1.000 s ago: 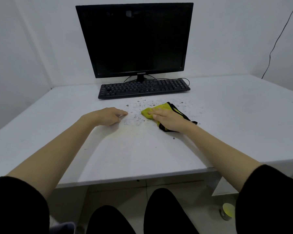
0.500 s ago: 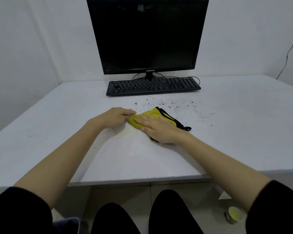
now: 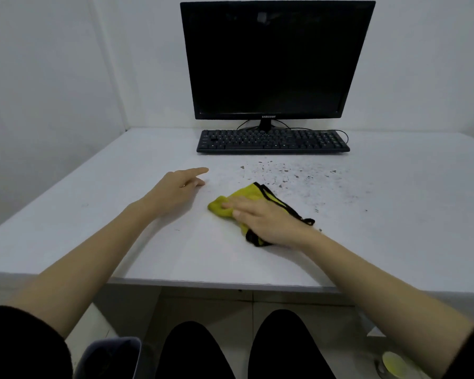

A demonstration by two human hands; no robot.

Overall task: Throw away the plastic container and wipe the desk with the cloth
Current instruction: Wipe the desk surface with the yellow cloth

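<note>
A yellow cloth (image 3: 248, 195) with black edging lies crumpled on the white desk (image 3: 93, 214). My right hand (image 3: 268, 221) presses flat on it, fingers straight and pointing left. My left hand (image 3: 175, 191) rests on the desk a little to the left of the cloth, apart from it, with the index finger stretched forward. Dark crumbs (image 3: 293, 173) are scattered on the desk between the cloth and the keyboard. No plastic container is on the desk.
A black keyboard (image 3: 272, 141) and a black monitor (image 3: 274, 61) stand at the back. Under the desk at lower left is a grey bin (image 3: 112, 356). A round yellow-lined thing (image 3: 394, 363) sits on the floor at lower right. My knees are below the desk edge.
My left hand has drawn away from the cloth and stretched its index finger. The cloth under my right hand has shifted toward me; the crumbs near it have been swept off.
</note>
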